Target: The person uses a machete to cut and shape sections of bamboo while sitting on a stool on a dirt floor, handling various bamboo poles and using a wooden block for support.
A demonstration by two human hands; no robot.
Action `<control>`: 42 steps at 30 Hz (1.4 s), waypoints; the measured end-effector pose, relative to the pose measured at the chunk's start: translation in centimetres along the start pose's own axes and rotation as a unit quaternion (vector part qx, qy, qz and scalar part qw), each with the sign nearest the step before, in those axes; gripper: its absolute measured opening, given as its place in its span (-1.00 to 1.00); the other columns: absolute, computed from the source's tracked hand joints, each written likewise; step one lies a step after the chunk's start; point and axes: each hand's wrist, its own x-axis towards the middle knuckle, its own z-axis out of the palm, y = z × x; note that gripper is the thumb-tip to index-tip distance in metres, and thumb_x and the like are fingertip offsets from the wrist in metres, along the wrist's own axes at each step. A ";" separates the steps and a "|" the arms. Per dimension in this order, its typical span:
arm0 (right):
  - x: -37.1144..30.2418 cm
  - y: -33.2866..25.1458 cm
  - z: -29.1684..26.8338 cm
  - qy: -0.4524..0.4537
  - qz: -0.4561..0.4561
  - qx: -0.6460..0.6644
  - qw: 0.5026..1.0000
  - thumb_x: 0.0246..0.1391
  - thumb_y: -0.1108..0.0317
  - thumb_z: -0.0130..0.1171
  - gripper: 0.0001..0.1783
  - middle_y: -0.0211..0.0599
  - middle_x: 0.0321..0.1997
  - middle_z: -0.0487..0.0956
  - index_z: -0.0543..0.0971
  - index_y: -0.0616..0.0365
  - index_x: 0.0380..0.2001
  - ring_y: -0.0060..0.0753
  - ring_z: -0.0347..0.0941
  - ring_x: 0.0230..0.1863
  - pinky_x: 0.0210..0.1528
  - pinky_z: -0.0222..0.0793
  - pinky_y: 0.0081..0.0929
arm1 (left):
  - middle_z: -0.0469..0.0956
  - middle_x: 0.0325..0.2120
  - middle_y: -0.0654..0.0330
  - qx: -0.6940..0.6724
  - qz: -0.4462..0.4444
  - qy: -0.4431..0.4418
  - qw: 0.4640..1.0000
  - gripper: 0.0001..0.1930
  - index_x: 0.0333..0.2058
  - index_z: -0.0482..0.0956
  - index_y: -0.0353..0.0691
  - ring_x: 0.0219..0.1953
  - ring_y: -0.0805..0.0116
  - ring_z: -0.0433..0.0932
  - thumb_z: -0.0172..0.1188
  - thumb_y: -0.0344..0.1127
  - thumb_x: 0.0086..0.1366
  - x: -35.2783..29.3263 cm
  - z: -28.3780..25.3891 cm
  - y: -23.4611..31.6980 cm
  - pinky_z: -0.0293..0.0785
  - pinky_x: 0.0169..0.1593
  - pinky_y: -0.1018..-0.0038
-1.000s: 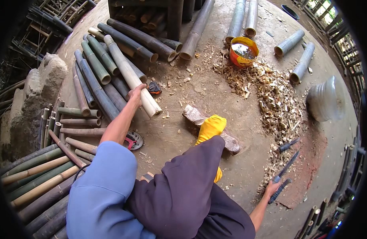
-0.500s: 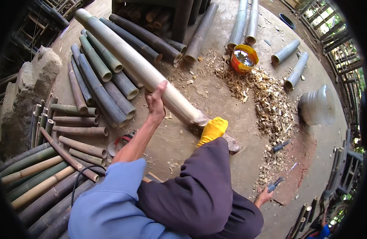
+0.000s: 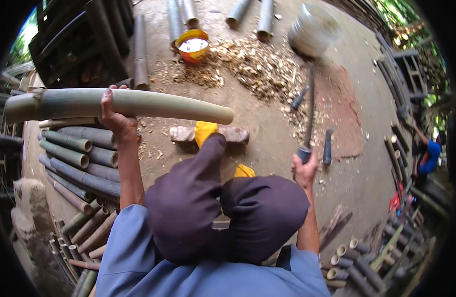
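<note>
Pale cream-green cylindrical bamboo pole (image 3: 173, 105): one, held raised and roughly level across the left half of the view, its right end above a rough, pale brown oblong block (image 3: 236, 135); whether pole and block touch cannot be told.

Left hand (image 3: 120, 123): beneath the pole, fingers curled around it, thumb on the near side, fingertips showing over the upper edge.

Long-bladed knife with dark cylindrical handle (image 3: 310, 104): one, blade pointing away from the person. Right hand (image 3: 305, 171): fingers closed on the handle.

Foot in bright yellow covering (image 3: 205, 131): at the block, beside the pole's right end.

Dark-handled tools: one (image 3: 327, 147) on the floor just beside the knife; another (image 3: 300, 98) by the shavings.

Round yellow-and-orange bowl (image 3: 194, 56): contains liquid with a bright reflection. Large translucent plastic container (image 3: 313, 32): contents indistinct.

Pale bamboo shavings (image 3: 265, 64): a broad heap between the two containers.

Dark and green bamboo poles (image 3: 87, 182): stacked on the floor at left.
</note>
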 end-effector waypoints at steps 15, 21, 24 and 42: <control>-2.5 6.6 12.5 -0.158 0.029 -0.060 0.985 0.03 0.23 0.13 -0.56 0.02 -0.40 0.55 0.26 0.24 -0.12 0.04 0.54 -0.37 -0.38 0.46 -0.20 | 0.33 -0.21 0.05 0.072 -0.050 -0.242 0.966 -0.50 -0.03 0.19 -0.30 -0.14 0.08 0.41 0.06 -0.23 0.06 -6.2 6.5 -3.1 0.26 0.06 0.16; -0.6 -0.2 13.0 -0.069 -0.107 0.009 0.992 0.02 0.26 0.16 -0.58 0.00 -0.42 0.54 0.26 0.24 -0.15 -0.07 0.56 -0.40 -0.46 0.47 -0.28 | 0.35 -0.24 0.03 0.080 -0.042 -0.304 0.948 -0.40 0.01 0.17 -0.30 -0.16 0.09 0.40 0.08 -0.20 -0.01 -6.2 8.0 -2.9 0.27 0.03 0.17; 0.0 5.2 14.5 -0.090 -0.066 -0.072 0.991 0.01 0.28 0.17 -0.57 0.02 -0.46 0.54 0.24 0.26 -0.16 -0.05 0.56 -0.46 -0.51 0.48 -0.24 | 0.32 -0.22 0.05 0.054 -0.059 -0.335 0.939 -0.39 0.04 0.17 -0.28 -0.13 0.09 0.36 0.08 -0.22 -0.02 -6.6 8.3 -3.9 0.20 0.08 0.15; 0.9 3.5 13.4 -0.175 0.109 -0.011 0.978 0.03 0.24 0.16 -0.63 -0.27 -0.57 0.49 0.31 0.23 -0.22 -0.45 0.47 -0.60 -0.61 0.37 -0.46 | 0.37 -0.23 0.03 0.047 -0.013 -0.408 0.912 -0.31 0.09 0.13 -0.30 -0.17 0.08 0.42 0.09 -0.18 -0.03 -6.4 7.2 -3.0 0.34 0.02 0.13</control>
